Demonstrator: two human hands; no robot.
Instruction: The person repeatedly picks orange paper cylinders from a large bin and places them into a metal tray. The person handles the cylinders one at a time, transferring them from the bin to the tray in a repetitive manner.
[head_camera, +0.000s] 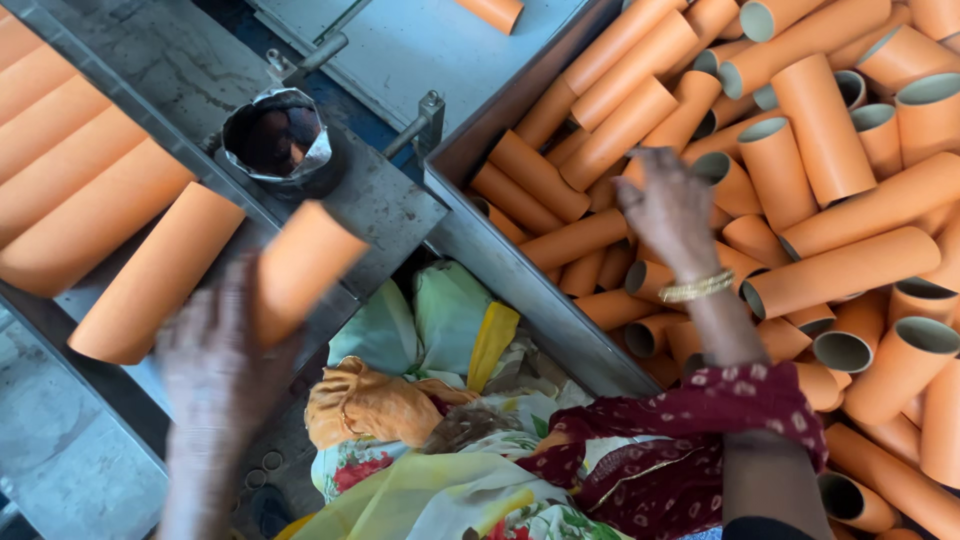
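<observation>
Orange cardboard tubes fill the grey metal bin (520, 275) on my right, and my right hand (668, 205) reaches down into the heap, fingers spread over one tube (725, 180), though I cannot tell whether its grip has closed. My left hand (220, 350), blurred, has its grip wrapped round a single orange tube (300, 265) above the metal tray (380, 205), beside a row of tubes (90, 200) lying side by side.

Orange tubes (840, 270), grey metal bin (520, 270), maroon floral sleeve (700, 420).

Bright daylight; left hand (222, 370) blurred, perhaps moving.
</observation>
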